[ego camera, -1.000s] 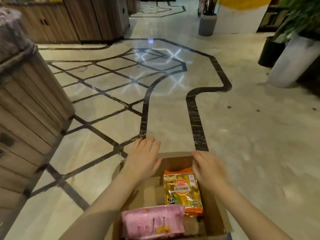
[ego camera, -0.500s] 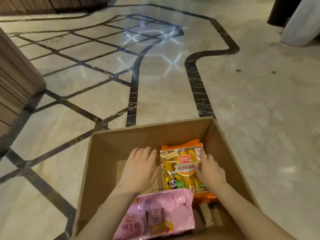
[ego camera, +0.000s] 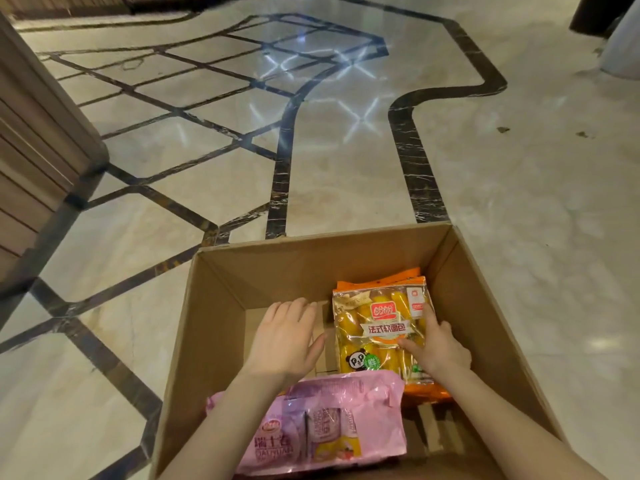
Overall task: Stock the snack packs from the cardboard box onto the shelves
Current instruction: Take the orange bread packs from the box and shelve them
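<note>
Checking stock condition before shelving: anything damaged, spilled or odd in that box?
Nothing stands out. The cardboard box looks intact, with no spill visible. The orange snack pack lies flat under the right hand; the pink pack is crumpled but shows no tear. The left hand is open beside them.

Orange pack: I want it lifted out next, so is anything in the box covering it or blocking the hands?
Nothing visible does. The right hand already rests on the orange pack, the left hand hovers beside it, and the pink pack lies nearer, apart from it.
</note>
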Action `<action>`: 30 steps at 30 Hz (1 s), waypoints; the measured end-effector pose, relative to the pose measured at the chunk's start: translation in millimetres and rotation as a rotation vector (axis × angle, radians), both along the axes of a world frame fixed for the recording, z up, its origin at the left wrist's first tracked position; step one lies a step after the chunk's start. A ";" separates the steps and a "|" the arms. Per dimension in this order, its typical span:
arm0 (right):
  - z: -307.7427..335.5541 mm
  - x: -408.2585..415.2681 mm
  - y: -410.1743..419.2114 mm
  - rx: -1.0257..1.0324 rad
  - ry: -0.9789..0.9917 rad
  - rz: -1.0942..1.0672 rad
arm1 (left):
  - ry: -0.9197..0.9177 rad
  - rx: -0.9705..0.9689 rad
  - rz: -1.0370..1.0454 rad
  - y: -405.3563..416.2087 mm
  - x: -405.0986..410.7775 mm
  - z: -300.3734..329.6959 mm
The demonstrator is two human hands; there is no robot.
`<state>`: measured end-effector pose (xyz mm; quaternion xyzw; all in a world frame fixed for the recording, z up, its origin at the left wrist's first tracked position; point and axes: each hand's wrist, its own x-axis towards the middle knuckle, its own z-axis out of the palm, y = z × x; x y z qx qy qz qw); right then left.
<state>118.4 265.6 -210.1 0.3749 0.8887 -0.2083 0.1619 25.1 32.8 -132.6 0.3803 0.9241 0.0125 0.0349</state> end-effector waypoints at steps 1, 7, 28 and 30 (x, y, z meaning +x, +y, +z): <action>2.1 -0.2 -1.6 0.025 0.033 0.014 | 0.000 0.005 0.006 0.4 -0.4 0.4; 21.9 -1.3 -12.1 0.114 0.192 0.145 | -0.154 0.055 0.063 5.8 -2.0 -3.5; 69.7 -5.8 -23.1 -0.405 0.593 0.046 | -0.879 1.246 0.551 -9.9 -8.0 25.3; 44.5 -9.4 -8.6 -0.346 0.470 -0.023 | -0.887 1.212 0.555 -20.1 -6.2 22.6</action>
